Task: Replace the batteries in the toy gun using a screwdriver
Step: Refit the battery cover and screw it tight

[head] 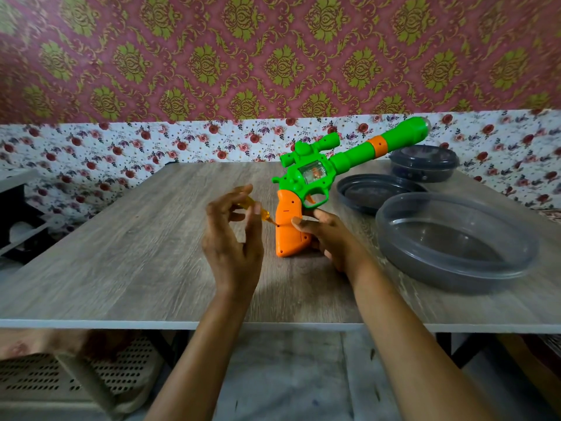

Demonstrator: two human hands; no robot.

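The left hand [232, 238] hides most of the screwdriver [264, 214].

Left forearm [194, 360] bare as far as we can see, right forearm [403, 344] bare as well, left hand [232, 238] and right hand [331, 238] uncovered, fingers slender.

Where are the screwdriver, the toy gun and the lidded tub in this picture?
screwdriver [263, 213]: head view, on its yellow handle.
toy gun [334, 165]: head view, on the green body where the barrel starts.
lidded tub [423, 156]: head view, on its lid.
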